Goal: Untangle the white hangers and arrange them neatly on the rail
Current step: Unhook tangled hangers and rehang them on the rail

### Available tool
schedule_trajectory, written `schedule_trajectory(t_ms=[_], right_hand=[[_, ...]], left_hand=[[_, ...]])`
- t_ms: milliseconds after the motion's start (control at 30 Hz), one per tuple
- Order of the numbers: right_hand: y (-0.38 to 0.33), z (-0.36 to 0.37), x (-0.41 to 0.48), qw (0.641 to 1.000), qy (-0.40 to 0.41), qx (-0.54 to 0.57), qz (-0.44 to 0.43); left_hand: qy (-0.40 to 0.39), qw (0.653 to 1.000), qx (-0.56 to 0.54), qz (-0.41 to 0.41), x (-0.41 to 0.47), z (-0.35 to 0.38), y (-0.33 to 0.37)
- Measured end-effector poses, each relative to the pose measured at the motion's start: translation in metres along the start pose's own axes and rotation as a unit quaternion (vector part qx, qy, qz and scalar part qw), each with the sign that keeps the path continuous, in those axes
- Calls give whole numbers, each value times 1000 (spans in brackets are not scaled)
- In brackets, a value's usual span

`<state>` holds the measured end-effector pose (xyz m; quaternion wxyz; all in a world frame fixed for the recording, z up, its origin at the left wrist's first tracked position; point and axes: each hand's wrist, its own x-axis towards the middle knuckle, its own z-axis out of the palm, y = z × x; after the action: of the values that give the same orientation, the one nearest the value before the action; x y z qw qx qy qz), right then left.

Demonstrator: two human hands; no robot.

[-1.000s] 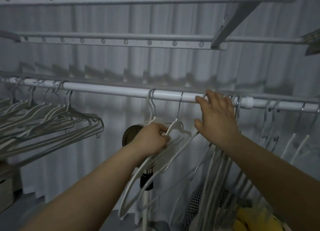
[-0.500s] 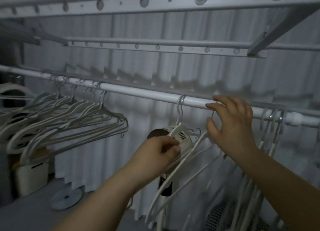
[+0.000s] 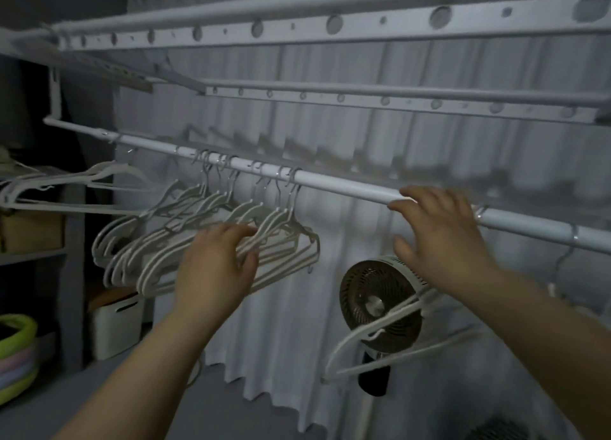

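Note:
A white rail point(image 3: 347, 186) slopes down from left to right across the view. Several white hangers point(image 3: 185, 251) hang bunched on its left part. My left hand point(image 3: 215, 271) reaches into the right end of that bunch, its fingertips touching the hanger shoulders. My right hand point(image 3: 439, 238) lies over the rail further right, fingers draped on top and thumb below. A lone white hanger point(image 3: 373, 340) dangles under that hand; its hook is hidden behind the hand. One more hanger hook point(image 3: 567, 257) hangs at the far right.
A round fan point(image 3: 377, 304) on a stand sits behind the lone hanger, before a white curtain point(image 3: 297, 307). Perforated bars point(image 3: 330, 23) run overhead. At left are a shelf with a box point(image 3: 29, 231), a white bin point(image 3: 115, 320) and stacked coloured basins point(image 3: 16, 360).
The view swung left. My left hand let go of the lone hanger and moved left to the bunch. My right hand stayed on the rail.

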<state>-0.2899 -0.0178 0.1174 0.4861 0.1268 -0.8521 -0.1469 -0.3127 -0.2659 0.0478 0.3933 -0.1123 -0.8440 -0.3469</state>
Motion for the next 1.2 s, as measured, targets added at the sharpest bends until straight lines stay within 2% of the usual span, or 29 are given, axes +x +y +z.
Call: schedule_trajectory(t_ms=[133, 267, 333, 467, 567, 633, 700, 900, 1033, 1200], right_hand=[[-15, 27, 24, 998, -35, -38, 21], [-26, 31, 39, 982, -144, -35, 115], [-28, 34, 43, 972, -169, -50, 154], [-35, 40, 48, 965, -163, -55, 196], [-39, 41, 49, 964, -156, -57, 209], [-40, 41, 49, 963, -153, -61, 212], [-41, 41, 48, 962, -152, -69, 213], [-45, 44, 52, 962, -137, -71, 226], [-46, 49, 52, 964, -128, -62, 227], [-37, 52, 46, 973, -125, -53, 188]], left_hand=[[-66, 997, 32, -8, 14, 6, -32], [-118, 993, 20, 3, 24, 15, -57], [-122, 992, 24, 20, 26, 18, -68], [-131, 989, 33, 57, 36, 14, -88], [-128, 981, 78, 122, 45, 6, -95], [-157, 978, 69, 116, 47, 0, -90], [-138, 985, 29, 104, 49, 0, -93], [-133, 980, -31, 142, 53, -1, -96], [-140, 976, -26, 168, 65, 0, -97], [-116, 983, -42, 137, 73, 9, -78]])
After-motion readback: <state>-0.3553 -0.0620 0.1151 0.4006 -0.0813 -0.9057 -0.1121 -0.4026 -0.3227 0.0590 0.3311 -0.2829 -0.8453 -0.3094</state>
